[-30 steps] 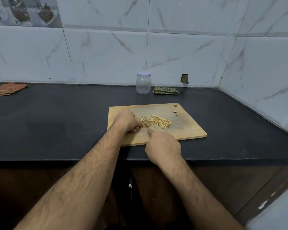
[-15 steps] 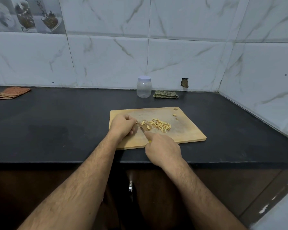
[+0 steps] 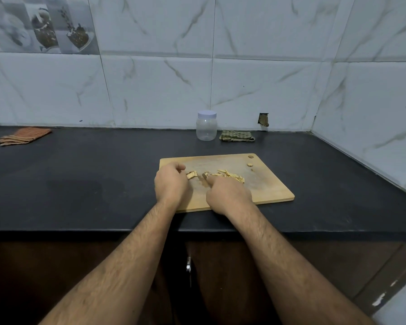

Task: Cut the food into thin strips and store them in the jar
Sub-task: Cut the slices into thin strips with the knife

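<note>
A wooden cutting board (image 3: 265, 186) lies on the black counter (image 3: 80, 184). A pile of thin pale strips (image 3: 230, 176) sits at the board's middle. My left hand (image 3: 171, 184) rests on the board's left part, fingers curled, holding a small uncut piece of food (image 3: 191, 175) at its fingertips. My right hand (image 3: 227, 193) grips a knife, index finger stretched forward along it; only a dark bit of the blade (image 3: 204, 176) shows between the piece and the pile. A clear plastic jar (image 3: 206, 125) with a white lid on stands by the back wall.
Two small offcuts (image 3: 250, 164) lie near the board's far right corner. A folded green cloth (image 3: 237, 136) sits right of the jar, an orange cloth (image 3: 24, 136) at the far left. Tiled walls close the back and right.
My left hand has drawn the small piece a little left, away from the pile. My right hand with the knife stays between them. The view has tilted upward.
</note>
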